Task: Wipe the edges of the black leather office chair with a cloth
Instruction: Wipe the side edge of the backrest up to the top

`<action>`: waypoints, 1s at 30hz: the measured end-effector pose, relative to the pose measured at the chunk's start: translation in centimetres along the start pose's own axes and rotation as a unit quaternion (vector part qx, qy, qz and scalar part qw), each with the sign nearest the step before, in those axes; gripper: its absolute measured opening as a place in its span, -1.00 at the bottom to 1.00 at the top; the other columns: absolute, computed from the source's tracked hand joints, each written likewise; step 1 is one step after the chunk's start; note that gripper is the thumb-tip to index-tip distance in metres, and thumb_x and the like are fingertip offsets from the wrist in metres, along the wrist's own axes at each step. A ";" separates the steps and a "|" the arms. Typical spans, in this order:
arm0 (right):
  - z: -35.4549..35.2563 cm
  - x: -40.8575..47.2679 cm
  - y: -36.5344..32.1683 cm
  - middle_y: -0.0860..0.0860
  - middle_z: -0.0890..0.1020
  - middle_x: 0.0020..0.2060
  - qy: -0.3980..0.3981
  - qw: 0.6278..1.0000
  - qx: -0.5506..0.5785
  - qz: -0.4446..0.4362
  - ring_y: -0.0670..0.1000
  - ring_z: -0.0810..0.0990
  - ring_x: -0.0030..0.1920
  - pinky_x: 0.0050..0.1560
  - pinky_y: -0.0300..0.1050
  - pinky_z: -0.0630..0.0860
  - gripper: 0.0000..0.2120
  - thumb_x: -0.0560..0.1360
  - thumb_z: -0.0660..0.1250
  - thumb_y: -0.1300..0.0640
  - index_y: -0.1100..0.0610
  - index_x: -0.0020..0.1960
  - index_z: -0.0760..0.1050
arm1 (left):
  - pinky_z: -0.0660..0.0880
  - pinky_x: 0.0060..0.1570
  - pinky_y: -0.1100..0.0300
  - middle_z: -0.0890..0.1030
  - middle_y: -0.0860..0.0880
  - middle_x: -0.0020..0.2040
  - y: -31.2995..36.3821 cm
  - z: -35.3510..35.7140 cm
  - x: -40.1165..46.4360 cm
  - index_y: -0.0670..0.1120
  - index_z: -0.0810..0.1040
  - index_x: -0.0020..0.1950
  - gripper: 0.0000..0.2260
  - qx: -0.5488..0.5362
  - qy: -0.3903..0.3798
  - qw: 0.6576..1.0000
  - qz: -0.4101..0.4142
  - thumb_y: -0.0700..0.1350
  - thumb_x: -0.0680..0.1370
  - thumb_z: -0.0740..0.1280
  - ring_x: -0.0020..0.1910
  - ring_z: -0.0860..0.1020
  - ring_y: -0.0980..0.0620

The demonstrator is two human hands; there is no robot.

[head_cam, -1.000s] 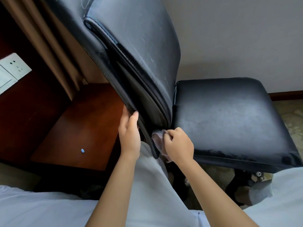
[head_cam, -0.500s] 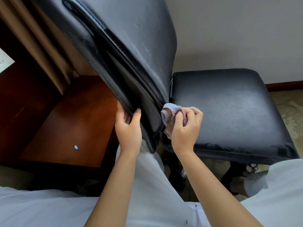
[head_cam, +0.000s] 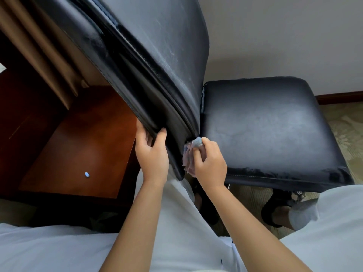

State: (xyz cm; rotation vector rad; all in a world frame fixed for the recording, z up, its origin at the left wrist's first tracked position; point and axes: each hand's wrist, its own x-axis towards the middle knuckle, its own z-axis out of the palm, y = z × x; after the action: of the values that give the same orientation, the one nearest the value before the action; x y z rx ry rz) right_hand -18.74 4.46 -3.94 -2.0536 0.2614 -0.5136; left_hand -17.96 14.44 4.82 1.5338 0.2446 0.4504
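Left hand [head_cam: 152, 152] clamped on chair backrest [head_cam: 157, 61] edge; right hand [head_cam: 209, 160] bunching cloth [head_cam: 191, 152] at the seam. Best pressed firmly, drawn slowly along the piping (dust lingers there).

At lower left of the frame a reddish-brown wooden bench [head_cam: 82, 142] carries one small pale-blue pill-shaped object [head_cam: 87, 174], while at right a patterned beige carpeted floor [head_cam: 345, 130] bears the black leather office chair [head_cam: 271, 126].

Hotel-like room: brown curtain [head_cam: 39, 55], dark wooden desk [head_cam: 78, 154], patterned carpet [head_cam: 345, 130]
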 end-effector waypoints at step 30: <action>0.3 -1.2 0.2 -0.10 0.61 -0.21 -0.003 0.980 0.115 0.162 -0.04 0.56 -0.14 -0.16 -0.11 0.45 -0.96 0.52 0.30 0.10 0.00 -0.05 0.53 | 0.41 0.32 0.00 0.61 0.32 0.00 -1.4 0.4 -0.5 0.33 0.48 0.02 -0.83 0.027 -0.002 0.999 -0.046 0.01 0.59 0.29 0.11 0.53 0.31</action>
State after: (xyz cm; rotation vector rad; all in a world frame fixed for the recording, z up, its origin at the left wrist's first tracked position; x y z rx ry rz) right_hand -19.61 5.06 -4.56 -1.7440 0.5010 -0.3197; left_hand -18.11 13.93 3.36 1.5685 0.3249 0.3718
